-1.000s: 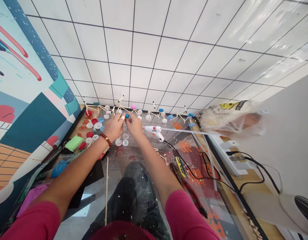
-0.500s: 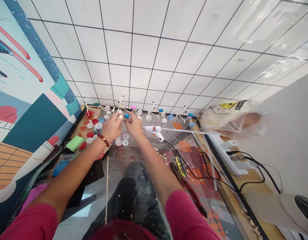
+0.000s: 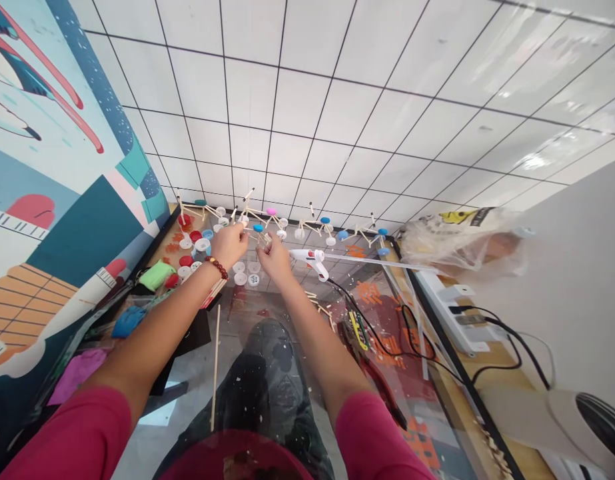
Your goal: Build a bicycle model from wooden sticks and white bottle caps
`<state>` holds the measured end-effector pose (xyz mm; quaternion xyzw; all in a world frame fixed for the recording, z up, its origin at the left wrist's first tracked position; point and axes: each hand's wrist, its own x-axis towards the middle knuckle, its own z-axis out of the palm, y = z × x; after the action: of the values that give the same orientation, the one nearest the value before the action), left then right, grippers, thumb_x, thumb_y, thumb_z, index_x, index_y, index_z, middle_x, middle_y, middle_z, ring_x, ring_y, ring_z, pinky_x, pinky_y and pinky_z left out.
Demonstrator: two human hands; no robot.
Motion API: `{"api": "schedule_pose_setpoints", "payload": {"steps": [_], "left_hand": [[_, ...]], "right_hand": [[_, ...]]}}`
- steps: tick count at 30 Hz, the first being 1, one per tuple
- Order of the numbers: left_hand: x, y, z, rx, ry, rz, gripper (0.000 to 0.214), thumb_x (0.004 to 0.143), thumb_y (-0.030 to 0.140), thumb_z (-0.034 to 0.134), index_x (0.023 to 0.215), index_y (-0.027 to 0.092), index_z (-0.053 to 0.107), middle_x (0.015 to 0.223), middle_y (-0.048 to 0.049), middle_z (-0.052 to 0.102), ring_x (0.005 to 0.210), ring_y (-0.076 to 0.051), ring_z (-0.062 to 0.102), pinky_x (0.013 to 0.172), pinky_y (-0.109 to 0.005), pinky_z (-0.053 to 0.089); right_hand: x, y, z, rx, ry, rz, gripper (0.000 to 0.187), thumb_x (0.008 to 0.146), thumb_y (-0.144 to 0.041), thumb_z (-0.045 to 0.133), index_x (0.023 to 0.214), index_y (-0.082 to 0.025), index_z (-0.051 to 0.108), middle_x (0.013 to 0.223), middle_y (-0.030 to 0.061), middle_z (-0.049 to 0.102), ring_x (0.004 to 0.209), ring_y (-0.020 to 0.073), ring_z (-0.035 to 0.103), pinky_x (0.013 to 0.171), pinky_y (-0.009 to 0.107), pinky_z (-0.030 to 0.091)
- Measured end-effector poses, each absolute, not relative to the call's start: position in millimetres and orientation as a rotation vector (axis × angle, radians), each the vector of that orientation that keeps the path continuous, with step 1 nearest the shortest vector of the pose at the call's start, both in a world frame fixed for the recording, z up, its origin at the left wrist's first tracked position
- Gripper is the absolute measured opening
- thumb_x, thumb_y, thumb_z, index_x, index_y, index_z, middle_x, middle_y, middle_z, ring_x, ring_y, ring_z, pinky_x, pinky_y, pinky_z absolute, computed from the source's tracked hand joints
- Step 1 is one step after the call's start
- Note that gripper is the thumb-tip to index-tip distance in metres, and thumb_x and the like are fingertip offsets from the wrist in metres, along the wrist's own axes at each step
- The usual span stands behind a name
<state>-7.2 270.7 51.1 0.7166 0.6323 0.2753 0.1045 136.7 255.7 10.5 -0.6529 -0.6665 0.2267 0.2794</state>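
Between my hands is a small stick bicycle with a blue seat (image 3: pixel 258 228); its frame of thin pale sticks is partly hidden by my fingers. My left hand (image 3: pixel 229 245), with a beaded bracelet on the wrist, is closed in a pinch at the model's left side. At its right side, my right hand (image 3: pixel 276 259) pinches the sticks near the seat. Just behind stands a similar stick bicycle with a pink seat (image 3: pixel 272 211) and white bottle-cap wheels. A white glue gun (image 3: pixel 312 260) lies right of my right hand.
More stick models with a green seat (image 3: pixel 200 202) and a blue seat (image 3: pixel 326 220) line the tiled wall. Loose bottle caps (image 3: pixel 202 245) lie at left. At right are a yellow cutter (image 3: pixel 358 330), red-handled pliers (image 3: pixel 382 390), a power strip (image 3: pixel 454 313) and a plastic bag (image 3: pixel 462 243).
The view has shifted slightly. My right hand has drawn a little down and away from the blue seat, baring more of the sticks. My left hand stays at the model's left side.
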Motion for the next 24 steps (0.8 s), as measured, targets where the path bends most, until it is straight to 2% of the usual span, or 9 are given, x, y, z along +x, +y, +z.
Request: {"api": "schedule_pose_setpoints", "payload": {"steps": [2,5,10,13,18,24], "left_hand": [[-3.3,278.8,49.8,2.072,1.813,0.823,0.044,0.091,0.026,0.050,0.130,0.013,0.065,0.081,-0.0111,0.075,0.081,-0.029,0.068,0.074,-0.036,0.047],[-1.1,288.9,48.5,2.056,1.755,0.806,0.043,0.092,0.025,0.047,0.130,0.013,0.065,0.072,-0.0072,0.073,0.077,-0.026,0.068,0.073,-0.034,0.048],[-3.5,297.6,47.6,2.052,1.664,0.792,0.037,0.090,0.023,0.048,0.119,0.015,0.071,0.071,-0.0052,0.073,0.076,-0.025,0.068,0.072,-0.033,0.049],[-5.3,299.3,46.1,2.067,1.628,0.802,0.032,0.089,0.024,0.051,0.109,0.018,0.075,0.070,-0.0042,0.073,0.075,-0.024,0.068,0.072,-0.032,0.048],[-7.0,300.7,42.9,2.082,1.618,0.841,0.030,0.089,0.025,0.053,0.105,0.020,0.077,0.071,-0.0034,0.074,0.075,-0.022,0.068,0.073,-0.030,0.048],[-8.2,304.0,40.1,2.069,1.645,0.870,0.027,0.089,0.026,0.056,0.103,0.020,0.078,0.074,-0.0040,0.076,0.078,-0.022,0.070,0.076,-0.030,0.049]], "right_hand": [[135.8,258.9,12.3,-1.746,-1.783,0.602,0.058,0.092,-0.031,0.052,0.146,-0.016,0.039,0.094,0.0043,0.073,0.092,0.0210,0.069,0.082,0.030,0.050],[134.2,266.0,16.5,-1.739,-1.800,0.601,0.056,0.095,-0.031,0.048,0.147,-0.015,0.038,0.098,0.0058,0.074,0.094,0.0212,0.069,0.082,0.030,0.050],[133.5,278.3,19.5,-1.713,-1.824,0.610,0.053,0.099,-0.032,0.037,0.149,-0.016,0.037,0.105,0.0083,0.073,0.098,0.0203,0.068,0.086,0.030,0.051],[134.5,284.0,17.5,-1.668,-1.798,0.623,0.048,0.100,-0.030,0.036,0.146,-0.019,0.044,0.102,0.0079,0.074,0.095,0.0206,0.067,0.087,0.032,0.051],[135.8,288.9,12.5,-1.494,-1.703,0.623,0.037,0.096,-0.025,0.045,0.127,-0.021,0.063,0.094,0.0069,0.074,0.087,0.0222,0.066,0.086,0.035,0.051],[135.1,288.6,14.2,-1.464,-1.691,0.633,0.035,0.094,-0.022,0.048,0.124,-0.021,0.066,0.091,0.0066,0.073,0.082,0.0223,0.063,0.085,0.036,0.051]]}}
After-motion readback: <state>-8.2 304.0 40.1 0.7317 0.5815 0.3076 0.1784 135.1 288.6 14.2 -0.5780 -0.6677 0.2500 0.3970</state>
